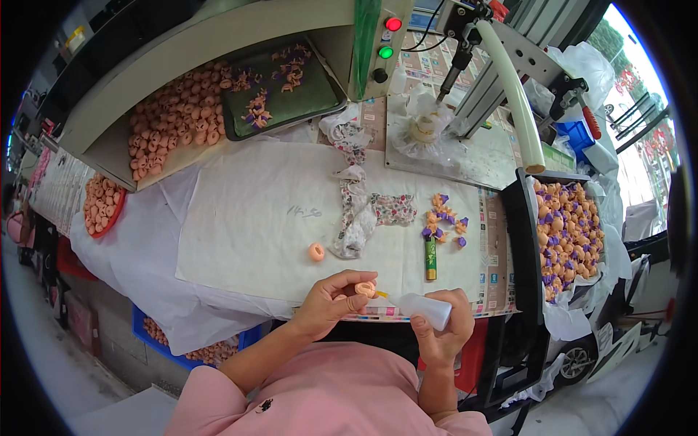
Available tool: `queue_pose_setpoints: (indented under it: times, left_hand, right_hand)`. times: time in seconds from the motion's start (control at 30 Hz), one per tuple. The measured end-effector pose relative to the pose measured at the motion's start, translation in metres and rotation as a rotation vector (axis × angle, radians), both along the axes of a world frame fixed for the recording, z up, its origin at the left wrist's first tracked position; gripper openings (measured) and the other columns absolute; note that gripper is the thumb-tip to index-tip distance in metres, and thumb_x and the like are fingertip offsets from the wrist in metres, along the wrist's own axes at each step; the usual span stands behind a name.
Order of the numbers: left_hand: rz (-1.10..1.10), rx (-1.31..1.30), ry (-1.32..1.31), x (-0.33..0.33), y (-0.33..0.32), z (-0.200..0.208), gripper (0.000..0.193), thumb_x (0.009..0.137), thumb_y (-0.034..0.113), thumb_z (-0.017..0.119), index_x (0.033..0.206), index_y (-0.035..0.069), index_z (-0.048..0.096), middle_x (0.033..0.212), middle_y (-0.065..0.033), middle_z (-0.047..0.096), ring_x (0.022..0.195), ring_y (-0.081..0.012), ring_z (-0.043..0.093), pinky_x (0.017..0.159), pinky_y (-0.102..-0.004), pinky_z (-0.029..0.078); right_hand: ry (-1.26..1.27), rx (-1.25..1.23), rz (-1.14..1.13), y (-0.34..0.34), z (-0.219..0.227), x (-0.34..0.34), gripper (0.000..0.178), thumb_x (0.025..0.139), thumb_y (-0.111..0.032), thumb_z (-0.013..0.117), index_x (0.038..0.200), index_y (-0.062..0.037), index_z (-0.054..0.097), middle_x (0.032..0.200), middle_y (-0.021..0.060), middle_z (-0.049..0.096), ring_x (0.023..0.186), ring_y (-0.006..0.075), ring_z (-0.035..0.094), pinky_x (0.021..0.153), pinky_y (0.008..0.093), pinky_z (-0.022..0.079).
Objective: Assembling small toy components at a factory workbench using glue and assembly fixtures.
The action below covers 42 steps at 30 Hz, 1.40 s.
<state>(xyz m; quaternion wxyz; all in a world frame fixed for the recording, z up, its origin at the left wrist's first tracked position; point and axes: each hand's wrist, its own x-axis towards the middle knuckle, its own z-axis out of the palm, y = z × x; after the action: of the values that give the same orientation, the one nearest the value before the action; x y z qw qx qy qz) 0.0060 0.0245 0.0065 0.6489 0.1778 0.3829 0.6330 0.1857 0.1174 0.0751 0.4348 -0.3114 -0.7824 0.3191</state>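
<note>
My left hand [327, 302] pinches a small hollow peach-coloured plastic part [365, 289], its opening facing up. In my right hand [454, 333] is a translucent white squeeze bottle [427, 311], tilted over to the left. The bottle's yellow nozzle tip [382, 293] points at the part and is right beside it; whether it touches, I cannot tell. Another hollow peach part [315, 252] lies on the white sheet beyond my left hand. Past my right hand are a green tube [430, 260] and several small peach-and-purple pieces [440, 215].
A crumpled floral cloth [352, 203] lies mid-table. Behind it, a housing holds heaped peach parts [174, 116] and a black tray [331, 107]. A press machine [425, 127] stands back right. Peach-and-purple pieces fill a black bin [529, 254] at right. A red bowl [116, 214] sits left.
</note>
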Motion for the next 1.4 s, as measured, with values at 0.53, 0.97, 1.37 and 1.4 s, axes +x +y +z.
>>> queue_pose_setpoints:
  times: [0.53,0.97,1.37,1.4]
  left_hand:
    - [0.019,-0.012,-0.043,-0.0037,0.0069,-0.0040,0.040,0.086,0.008,0.069,0.123,0.002,0.055,0.114,-0.0068,0.061,0.078,-0.0083,0.059,0.069,-0.0228,0.052]
    - [0.003,-0.004,-0.077,-0.0065,0.0045,-0.0070,0.040,0.086,0.006,0.069,0.124,0.002,0.055,0.112,-0.0076,0.061,0.082,-0.0083,0.059,0.070,-0.0223,0.054]
    - [0.032,0.007,-0.050,-0.0036,0.0057,-0.0030,0.035,0.086,0.009,0.070,0.118,0.003,0.057,0.105,-0.0030,0.060,0.084,-0.0075,0.059,0.071,-0.0226,0.053]
    - [0.020,0.009,-0.063,-0.0040,0.0062,-0.0025,0.034,0.086,0.009,0.070,0.118,0.003,0.058,0.105,-0.0029,0.060,0.083,-0.0075,0.058,0.070,-0.0225,0.053]
  right_hand:
    - [-0.018,-0.022,0.008,0.0016,-0.0069,-0.0062,0.032,0.072,-0.020,0.081,0.090,-0.0007,0.063,0.076,0.0107,0.062,0.064,0.0247,0.057,0.057,0.0316,0.046]
    - [-0.061,0.018,-0.003,0.0005,-0.0059,-0.0090,0.032,0.072,-0.019,0.081,0.090,-0.0010,0.062,0.076,0.0109,0.063,0.064,0.0253,0.057,0.058,0.0324,0.046]
    - [-0.065,0.088,0.009,0.0016,0.0006,-0.0013,0.032,0.072,-0.019,0.081,0.089,-0.0004,0.062,0.074,0.0108,0.062,0.061,0.0243,0.057,0.055,0.0316,0.046]
    - [-0.049,0.088,0.012,0.0021,0.0003,-0.0012,0.032,0.072,-0.019,0.081,0.089,-0.0003,0.062,0.074,0.0109,0.062,0.061,0.0242,0.057,0.055,0.0316,0.046]
